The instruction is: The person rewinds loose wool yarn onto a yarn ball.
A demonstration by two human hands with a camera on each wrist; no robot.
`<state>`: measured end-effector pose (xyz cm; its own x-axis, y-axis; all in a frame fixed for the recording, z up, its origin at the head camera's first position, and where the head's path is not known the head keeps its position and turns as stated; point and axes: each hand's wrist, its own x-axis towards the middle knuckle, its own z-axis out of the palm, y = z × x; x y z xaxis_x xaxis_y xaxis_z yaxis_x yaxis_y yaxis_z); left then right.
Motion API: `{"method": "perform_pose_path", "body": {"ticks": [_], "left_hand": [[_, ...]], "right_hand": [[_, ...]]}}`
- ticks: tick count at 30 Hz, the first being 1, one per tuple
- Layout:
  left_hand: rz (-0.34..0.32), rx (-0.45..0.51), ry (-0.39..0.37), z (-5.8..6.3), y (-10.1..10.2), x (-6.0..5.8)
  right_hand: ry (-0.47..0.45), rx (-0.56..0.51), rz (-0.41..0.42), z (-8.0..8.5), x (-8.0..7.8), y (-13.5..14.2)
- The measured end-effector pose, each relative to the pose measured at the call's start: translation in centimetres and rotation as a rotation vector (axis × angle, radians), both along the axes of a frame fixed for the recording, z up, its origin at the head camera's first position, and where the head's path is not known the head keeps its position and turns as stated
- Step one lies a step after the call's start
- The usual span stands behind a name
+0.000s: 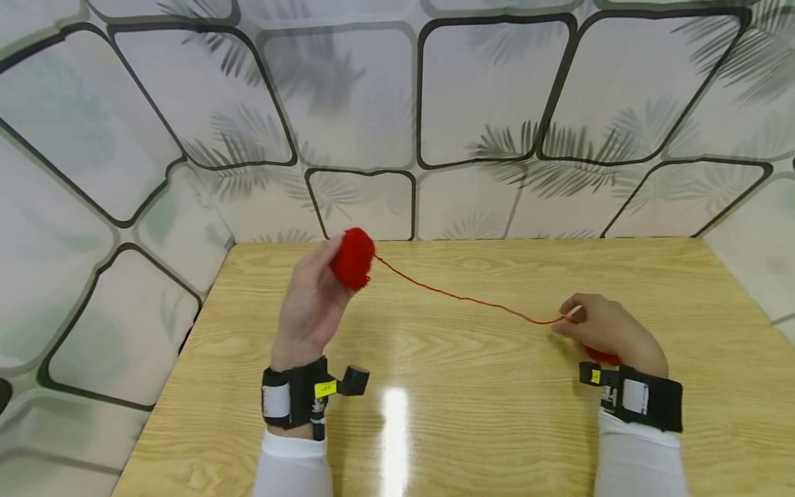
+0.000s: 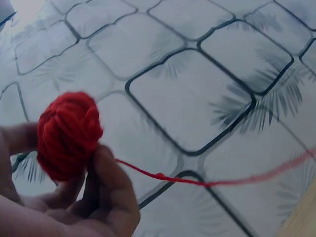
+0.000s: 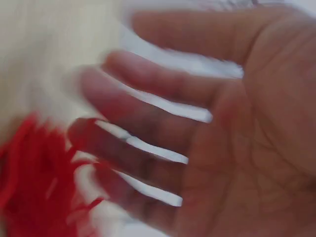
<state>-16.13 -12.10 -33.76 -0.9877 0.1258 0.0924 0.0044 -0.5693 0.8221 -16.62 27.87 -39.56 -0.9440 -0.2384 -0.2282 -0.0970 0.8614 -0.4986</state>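
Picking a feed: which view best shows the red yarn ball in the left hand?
Left wrist: the red yarn ball is large, its wound strands distinct. Head shows it smaller, in the left hand. Right wrist doesn't show it, only other blurred red yarn.

Got my yarn ball (image 1: 354,259) and its strand (image 1: 464,298) in bright red, my sleeves (image 1: 293,469) plain white, table (image 1: 472,393) yellowish woodgrain, far wall (image 1: 354,90) pale with black-and-grey outlined blocks, grey fronds.
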Motion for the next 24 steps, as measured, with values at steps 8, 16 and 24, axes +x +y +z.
{"method": "perform_pose_path", "body": {"ticks": [8, 16, 24], "left_hand": [[-0.401, -0.517, 0.211, 0.6, 5.5, 2.0], [-0.372, -0.645, 0.213, 2.6, 5.3, 3.1], [-0.542, -0.564, 0.310, 2.6, 5.6, 3.2]], "right_hand": [[0.267, -0.624, 0.434, 3.2, 1.1, -11.4], [0.371, -0.824, 0.368, 3.9, 1.7, -12.2], [0.442, -0.927, 0.330, 3.8, 1.7, -12.6]]}}
